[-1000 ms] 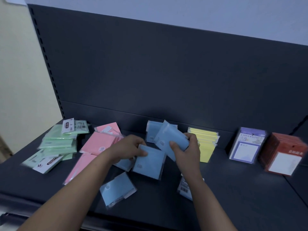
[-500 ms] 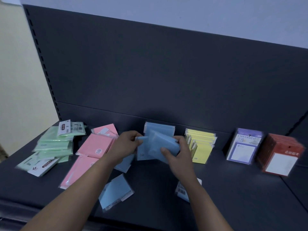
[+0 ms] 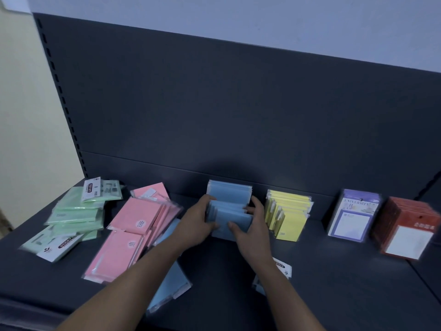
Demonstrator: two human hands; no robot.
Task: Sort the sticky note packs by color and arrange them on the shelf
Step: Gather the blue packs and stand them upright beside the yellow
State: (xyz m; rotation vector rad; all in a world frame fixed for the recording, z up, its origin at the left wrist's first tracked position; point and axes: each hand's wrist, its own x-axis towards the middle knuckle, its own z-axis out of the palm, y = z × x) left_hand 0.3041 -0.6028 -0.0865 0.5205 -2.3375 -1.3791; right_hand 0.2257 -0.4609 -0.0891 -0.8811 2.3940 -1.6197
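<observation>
Left hand point(image 3: 198, 223) and right hand point(image 3: 250, 225) clamp the blue packs point(image 3: 229, 211) at frame centre. The two-sided hold apparently squares the row beside the yellow packs point(image 3: 288, 213).

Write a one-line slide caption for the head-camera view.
Both bare hands, left hand and right hand, square up a standing row of blue sticky note packs on the dark grey shelf.

shelf point(image 3: 334, 283) | two loose piles left | upright rows centre to right, against back panel point(image 3: 238, 115)
</observation>
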